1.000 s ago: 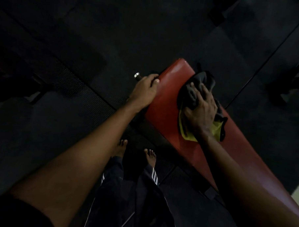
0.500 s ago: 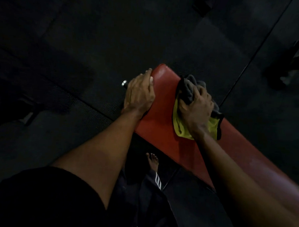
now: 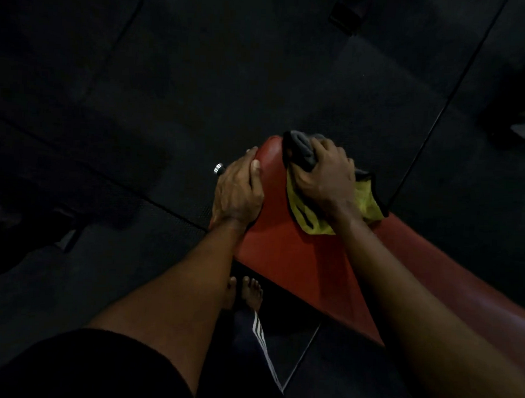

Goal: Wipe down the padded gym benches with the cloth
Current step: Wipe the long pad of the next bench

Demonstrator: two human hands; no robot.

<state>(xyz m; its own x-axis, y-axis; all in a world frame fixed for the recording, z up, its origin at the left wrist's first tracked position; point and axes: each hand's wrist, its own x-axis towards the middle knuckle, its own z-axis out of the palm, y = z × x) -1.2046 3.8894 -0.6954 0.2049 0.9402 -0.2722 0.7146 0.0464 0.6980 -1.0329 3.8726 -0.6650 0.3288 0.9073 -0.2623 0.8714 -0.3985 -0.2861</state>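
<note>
Now we press the yellow-and-grey cloth [image 3: 365, 201] onto the far end of the red padded surface [image 3: 282, 260], which runs from mid-frame off toward 4 o'clock. Our right hand [image 3: 325, 174] bunches the grey part under curled fingers, and the yellow part spreads out beneath the wrist toward 5 o'clock. Our left hand [image 3: 237, 191], at 9 o'clock from the cloth, clasps the pad's edge, thumb on top and fingers curled over the side. A small metal knob [image 3: 219, 169] shows just beside it at 10 o'clock. Our bare feet [image 3: 251, 291] stand on the black rubber floor mats [image 3: 199, 90] at 6 o'clock, near the pad.
</note>
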